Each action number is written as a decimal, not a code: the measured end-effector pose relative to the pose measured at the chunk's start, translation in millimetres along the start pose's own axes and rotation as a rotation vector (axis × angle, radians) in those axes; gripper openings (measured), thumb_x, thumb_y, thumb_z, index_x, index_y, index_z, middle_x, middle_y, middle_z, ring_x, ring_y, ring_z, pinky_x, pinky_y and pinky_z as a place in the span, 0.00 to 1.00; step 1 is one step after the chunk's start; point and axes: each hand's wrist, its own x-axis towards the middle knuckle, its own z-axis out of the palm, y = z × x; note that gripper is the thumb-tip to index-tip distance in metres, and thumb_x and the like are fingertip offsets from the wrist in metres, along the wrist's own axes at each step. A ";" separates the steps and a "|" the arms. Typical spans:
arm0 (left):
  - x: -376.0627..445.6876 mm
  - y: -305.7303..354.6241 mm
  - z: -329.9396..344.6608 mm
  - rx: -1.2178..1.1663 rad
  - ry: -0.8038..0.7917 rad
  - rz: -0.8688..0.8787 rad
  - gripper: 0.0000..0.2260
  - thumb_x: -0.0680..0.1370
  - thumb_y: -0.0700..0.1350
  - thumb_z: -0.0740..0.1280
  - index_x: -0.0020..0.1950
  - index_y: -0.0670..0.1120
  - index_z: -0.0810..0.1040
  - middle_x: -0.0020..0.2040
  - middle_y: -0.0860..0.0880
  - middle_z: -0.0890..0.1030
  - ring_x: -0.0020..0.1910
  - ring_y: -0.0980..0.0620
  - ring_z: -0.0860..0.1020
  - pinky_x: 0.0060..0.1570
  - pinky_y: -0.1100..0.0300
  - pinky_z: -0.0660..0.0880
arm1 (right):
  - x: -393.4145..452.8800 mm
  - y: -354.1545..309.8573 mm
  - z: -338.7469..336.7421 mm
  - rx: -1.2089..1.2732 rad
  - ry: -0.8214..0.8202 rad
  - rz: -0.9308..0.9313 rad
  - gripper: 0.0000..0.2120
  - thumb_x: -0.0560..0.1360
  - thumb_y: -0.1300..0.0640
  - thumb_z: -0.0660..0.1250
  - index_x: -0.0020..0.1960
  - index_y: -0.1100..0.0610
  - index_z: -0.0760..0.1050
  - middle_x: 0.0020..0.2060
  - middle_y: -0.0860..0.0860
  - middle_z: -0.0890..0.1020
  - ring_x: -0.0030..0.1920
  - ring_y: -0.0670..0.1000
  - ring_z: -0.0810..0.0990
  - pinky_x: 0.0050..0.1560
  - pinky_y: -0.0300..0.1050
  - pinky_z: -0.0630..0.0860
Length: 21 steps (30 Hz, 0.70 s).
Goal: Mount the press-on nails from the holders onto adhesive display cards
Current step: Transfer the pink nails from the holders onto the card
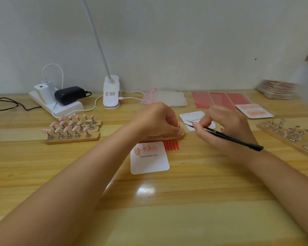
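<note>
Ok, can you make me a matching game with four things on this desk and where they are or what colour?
Things:
1. tweezers
2. Handmade Nail card
3. lamp clip
4. black adapter

Places:
A. on the white power strip
B. in the right hand
C. nearest the person, with pink nails stuck on
D. by the wall, middle of the desk

Pairs: 1-B, 2-C, 3-D, 4-A

A small home craft desk for making press-on nails, set against a plain pale wall. Beyond the fingers of the left hand (156,119) stand a clip-on desk lamp (111,94) and a white power strip (56,102) loaded with chargers. Wooden holders of pink nails (72,127) stand to their left, red adhesive sheets (219,99) lie behind the right hand (228,128), on a varnished wooden tabletop (167,210).
</note>
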 end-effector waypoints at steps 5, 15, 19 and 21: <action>1.1 3.1 8.0 -0.026 0.068 -0.008 0.07 0.68 0.54 0.75 0.40 0.52 0.83 0.33 0.61 0.76 0.38 0.59 0.76 0.42 0.57 0.76 | -6.5 8.1 6.8 0.037 0.098 0.093 0.09 0.69 0.62 0.69 0.31 0.61 0.73 0.28 0.53 0.76 0.33 0.48 0.71 0.37 0.32 0.66; 1.3 0.6 3.5 -0.137 -0.059 0.015 0.06 0.72 0.41 0.70 0.46 0.48 0.85 0.35 0.61 0.80 0.33 0.65 0.74 0.31 0.76 0.67 | -9.3 3.4 10.6 0.174 0.083 0.223 0.10 0.70 0.65 0.71 0.33 0.62 0.73 0.31 0.54 0.78 0.37 0.49 0.75 0.39 0.30 0.68; 3.6 2.6 4.0 -0.169 -0.080 0.013 0.06 0.73 0.40 0.70 0.46 0.49 0.84 0.27 0.65 0.76 0.29 0.73 0.72 0.28 0.79 0.65 | -9.7 3.9 12.9 0.153 0.062 0.132 0.09 0.70 0.64 0.71 0.33 0.61 0.74 0.30 0.52 0.78 0.36 0.49 0.75 0.40 0.37 0.70; 3.2 2.2 3.5 -0.175 -0.067 0.020 0.03 0.72 0.42 0.72 0.44 0.49 0.82 0.30 0.60 0.75 0.28 0.71 0.72 0.28 0.78 0.65 | -9.4 4.6 13.1 0.150 0.054 0.106 0.09 0.70 0.61 0.70 0.33 0.61 0.74 0.30 0.51 0.77 0.35 0.49 0.75 0.40 0.40 0.70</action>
